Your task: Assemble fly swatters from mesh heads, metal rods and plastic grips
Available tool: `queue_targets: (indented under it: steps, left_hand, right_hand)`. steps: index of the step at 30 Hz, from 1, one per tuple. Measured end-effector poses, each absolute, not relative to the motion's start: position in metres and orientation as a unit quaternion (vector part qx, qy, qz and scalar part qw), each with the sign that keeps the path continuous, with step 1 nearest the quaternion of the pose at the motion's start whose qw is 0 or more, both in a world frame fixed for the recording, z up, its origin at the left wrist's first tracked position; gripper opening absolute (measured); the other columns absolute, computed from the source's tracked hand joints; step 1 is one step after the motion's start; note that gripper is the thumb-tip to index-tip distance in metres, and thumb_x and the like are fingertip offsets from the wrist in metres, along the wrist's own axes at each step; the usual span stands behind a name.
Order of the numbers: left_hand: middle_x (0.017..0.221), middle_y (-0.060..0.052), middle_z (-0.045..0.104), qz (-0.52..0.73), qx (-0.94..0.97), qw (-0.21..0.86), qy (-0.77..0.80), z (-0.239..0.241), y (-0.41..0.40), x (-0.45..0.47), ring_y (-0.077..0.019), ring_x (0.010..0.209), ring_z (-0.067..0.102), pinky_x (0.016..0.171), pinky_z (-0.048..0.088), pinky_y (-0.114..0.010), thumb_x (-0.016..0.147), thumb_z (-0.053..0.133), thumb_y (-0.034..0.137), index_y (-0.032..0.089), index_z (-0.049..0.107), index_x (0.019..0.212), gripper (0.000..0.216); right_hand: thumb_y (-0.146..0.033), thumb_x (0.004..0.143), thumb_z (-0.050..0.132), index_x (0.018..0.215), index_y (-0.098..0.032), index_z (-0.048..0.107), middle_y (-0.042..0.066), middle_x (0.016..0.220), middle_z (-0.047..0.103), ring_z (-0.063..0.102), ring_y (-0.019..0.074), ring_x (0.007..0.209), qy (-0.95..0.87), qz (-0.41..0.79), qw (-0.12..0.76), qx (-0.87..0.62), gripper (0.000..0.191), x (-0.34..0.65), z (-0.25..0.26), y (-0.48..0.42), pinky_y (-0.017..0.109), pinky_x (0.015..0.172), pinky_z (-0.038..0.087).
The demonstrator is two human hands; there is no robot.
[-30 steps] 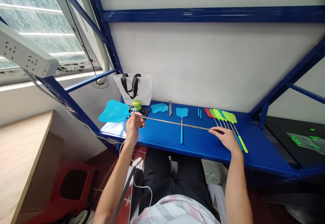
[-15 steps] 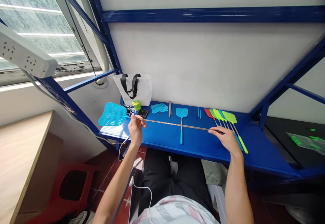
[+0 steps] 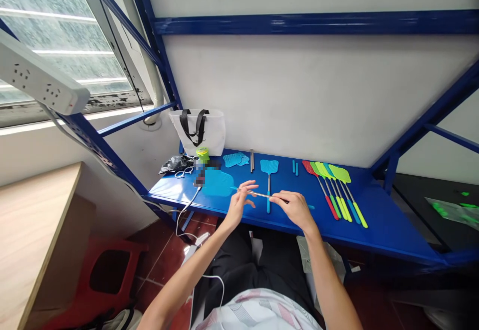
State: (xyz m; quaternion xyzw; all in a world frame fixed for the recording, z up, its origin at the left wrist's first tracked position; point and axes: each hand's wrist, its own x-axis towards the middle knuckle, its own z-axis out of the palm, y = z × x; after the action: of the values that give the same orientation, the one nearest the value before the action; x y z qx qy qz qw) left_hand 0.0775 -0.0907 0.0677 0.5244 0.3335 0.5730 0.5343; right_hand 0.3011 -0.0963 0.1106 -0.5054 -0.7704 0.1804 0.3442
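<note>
A cyan fly swatter with a thin metal telescopic rod (image 3: pixel 262 194) lies low over the blue shelf (image 3: pixel 374 230). Its mesh head (image 3: pixel 217 182) points left. My left hand (image 3: pixel 241 201) pinches the rod just right of the head, its other fingers loosely spread. My right hand (image 3: pixel 295 206) is closed round the rod's other end, and a blue handle tip (image 3: pixel 310 207) sticks out past it. The two hands are close together near the shelf's front middle.
Behind the hands lie another blue swatter (image 3: pixel 268 170), loose cyan heads (image 3: pixel 235 159), metal rods (image 3: pixel 252 160) and a row of coloured swatters (image 3: pixel 337 185). A white tote bag (image 3: pixel 197 130), green spool (image 3: pixel 202 154) and scissors (image 3: pixel 181 172) are at back left. A power strip (image 3: pixel 41 78) hangs at left.
The long rod has become much shorter. Both hands came together at the shelf's middle, and the swatter head moved right from beyond the shelf's left end.
</note>
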Motion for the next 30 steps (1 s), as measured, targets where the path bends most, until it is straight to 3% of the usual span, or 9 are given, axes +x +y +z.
queue_targets:
  steps: [4, 7, 12, 15, 20, 26, 30]
  left_hand:
    - [0.168, -0.017, 0.059, 0.522, 0.559, 0.569, 0.302, 0.06, -0.097, 0.087, -0.0402, 0.148, 0.062, 0.105, 0.066, -0.047, 0.107, 0.055, 0.078, 0.021, 0.083, 0.136, 0.071]
    - [0.168, -0.018, 0.06, 0.5, 0.56, 0.593, 0.291, 0.059, -0.096, 0.088, -0.0431, 0.157, 0.054, 0.114, 0.06, -0.05, 0.105, 0.061, 0.077, 0.019, 0.082, 0.139, 0.07]
    - [0.15, -0.019, 0.074, 0.509, 0.532, 0.598, 0.316, 0.06, -0.089, 0.081, -0.04, 0.137, 0.07, 0.107, 0.062, -0.049, 0.106, 0.057, 0.079, 0.017, 0.079, 0.143, 0.076]
    - [0.145, -0.019, 0.076, 0.494, 0.553, 0.586, 0.327, 0.063, -0.086, 0.073, -0.0382, 0.128, 0.074, 0.097, 0.064, -0.045, 0.102, 0.066, 0.079, 0.018, 0.079, 0.143, 0.075]
    - [0.148, -0.017, 0.076, 0.486, 0.574, 0.577, 0.317, 0.073, -0.082, 0.063, -0.0335, 0.118, 0.078, 0.093, 0.064, -0.04, 0.097, 0.08, 0.066, 0.021, 0.078, 0.144, 0.065]
    - [0.148, -0.019, 0.075, 0.496, 0.571, 0.573, 0.317, 0.078, -0.087, 0.066, -0.0352, 0.12, 0.077, 0.092, 0.064, -0.04, 0.103, 0.064, 0.078, 0.017, 0.085, 0.128, 0.069]
    - [0.126, -0.016, 0.084, 0.501, 0.567, 0.562, 0.333, 0.078, -0.09, 0.067, -0.0306, 0.106, 0.08, 0.094, 0.064, -0.041, 0.104, 0.061, 0.079, 0.018, 0.086, 0.125, 0.07]
  right_hand:
    - [-0.051, 0.116, 0.053, 0.102, -0.032, 0.089, 0.006, 0.104, 0.087, 0.08, 0.027, 0.093, -0.793, 0.172, 0.329, -0.483, 0.043, 0.277, 0.105, -0.106, 0.033, 0.079, 0.054]
    - [-0.046, 0.117, 0.053, 0.11, -0.032, 0.088, 0.006, 0.109, 0.086, 0.081, 0.0278, 0.098, -0.796, 0.158, 0.313, -0.494, 0.039, 0.267, 0.101, -0.109, 0.034, 0.084, 0.056]
    - [-0.043, 0.115, 0.054, 0.128, -0.032, 0.085, 0.007, 0.122, 0.085, 0.081, 0.0281, 0.108, -0.789, 0.199, 0.343, -0.469, 0.035, 0.263, 0.101, -0.105, 0.036, 0.09, 0.061]
    - [-0.045, 0.113, 0.057, 0.13, -0.031, 0.084, 0.007, 0.128, 0.085, 0.081, 0.0298, 0.113, -0.77, 0.237, 0.367, -0.465, 0.035, 0.266, 0.104, -0.104, 0.038, 0.092, 0.062]
    - [-0.051, 0.11, 0.062, 0.123, -0.031, 0.083, 0.005, 0.105, 0.087, 0.081, 0.0266, 0.088, -0.748, 0.25, 0.37, -0.49, 0.032, 0.276, 0.112, -0.106, 0.035, 0.08, 0.06]
    - [-0.05, 0.11, 0.062, 0.123, -0.031, 0.082, 0.006, 0.12, 0.087, 0.083, 0.0292, 0.103, -0.749, 0.257, 0.371, -0.485, 0.031, 0.27, 0.11, -0.109, 0.035, 0.083, 0.062]
    - [-0.051, 0.11, 0.063, 0.122, -0.032, 0.084, 0.006, 0.119, 0.087, 0.083, 0.0306, 0.104, -0.753, 0.263, 0.366, -0.48, 0.031, 0.26, 0.106, -0.109, 0.035, 0.083, 0.061]
